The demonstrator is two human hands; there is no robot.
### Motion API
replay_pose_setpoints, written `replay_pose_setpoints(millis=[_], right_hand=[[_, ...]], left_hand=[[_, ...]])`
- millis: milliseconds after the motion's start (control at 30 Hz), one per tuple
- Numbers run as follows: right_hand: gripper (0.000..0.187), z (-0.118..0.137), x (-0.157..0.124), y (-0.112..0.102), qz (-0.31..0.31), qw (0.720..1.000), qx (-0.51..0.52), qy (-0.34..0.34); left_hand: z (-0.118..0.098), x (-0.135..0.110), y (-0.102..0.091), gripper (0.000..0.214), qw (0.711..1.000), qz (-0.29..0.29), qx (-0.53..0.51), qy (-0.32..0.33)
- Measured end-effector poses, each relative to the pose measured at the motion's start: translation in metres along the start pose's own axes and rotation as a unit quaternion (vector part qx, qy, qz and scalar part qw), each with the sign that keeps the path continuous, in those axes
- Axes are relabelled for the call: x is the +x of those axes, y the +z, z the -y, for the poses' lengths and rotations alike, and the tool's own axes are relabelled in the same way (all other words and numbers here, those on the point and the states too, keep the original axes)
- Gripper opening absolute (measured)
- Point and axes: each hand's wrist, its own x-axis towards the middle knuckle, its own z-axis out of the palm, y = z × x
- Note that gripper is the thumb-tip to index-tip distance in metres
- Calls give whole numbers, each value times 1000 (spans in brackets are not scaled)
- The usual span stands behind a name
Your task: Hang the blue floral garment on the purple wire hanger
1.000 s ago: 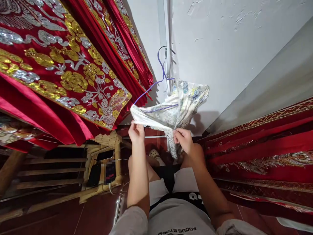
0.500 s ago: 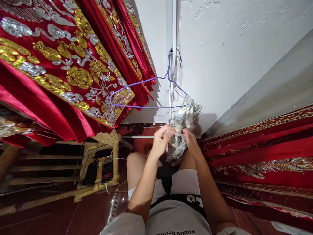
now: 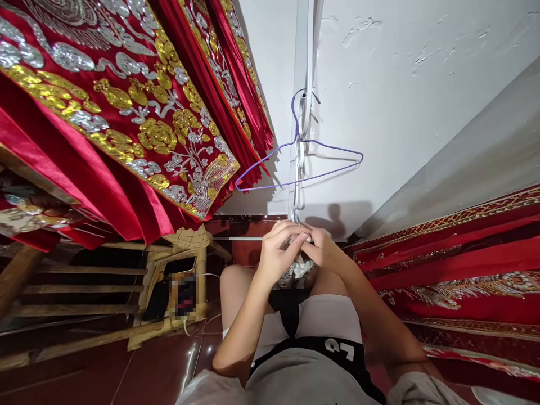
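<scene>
**Both hands closed on a bunched floral cloth**

Red drapes (image 3: 126,112) with gold and silver embroidery hang at left. Similar red fabric (image 3: 455,264) runs along the right. The white wall (image 3: 413,101) stands between them. A purple wire hanger (image 3: 299,180) hangs from a hook on that wall, above the hands and clear of them. The left hand (image 3: 276,256) and the right hand (image 3: 324,250) meet over the lap. Both are clenched around the floral cloth (image 3: 297,271), which is bunched between the palms and mostly hidden.
</scene>
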Motion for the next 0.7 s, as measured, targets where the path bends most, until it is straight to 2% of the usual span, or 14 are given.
replay_pose_setpoints(millis=[67,133,200,233,300,367,433,533,633,700], right_hand=[[16,6,2,2,56,996,61,27],[18,10,5,1,70,991,104,47],[18,15,8,-6,68,991,112,39],[19,17,9,-13,71,992,104,25],[19,20,14,-33,53,996,70,-19],[18,22,21,-61,-13,996,37,-77],[19,22,32,-89,-89,989,10,-115],[43,13,57,-117,-97,987,-79,-96],[68,-7,86,-118,-65,979,-176,-78],[69,-24,101,-108,-31,978,-196,-57]], left_hand=[[2,0,-3,19,1000,0,-2,-13],[9,-2,-10,37,998,29,-20,-56],[18,-6,-18,48,988,106,-47,-104],[24,-9,-22,45,978,155,-56,-125],[33,-18,-32,36,955,242,-51,-165],[38,-25,-45,38,938,286,-4,-197],[39,-28,-63,41,929,296,64,-212],[30,-20,-96,42,921,289,164,-202],[21,-6,-125,45,920,265,246,-155],[19,2,-138,41,920,251,276,-118]])
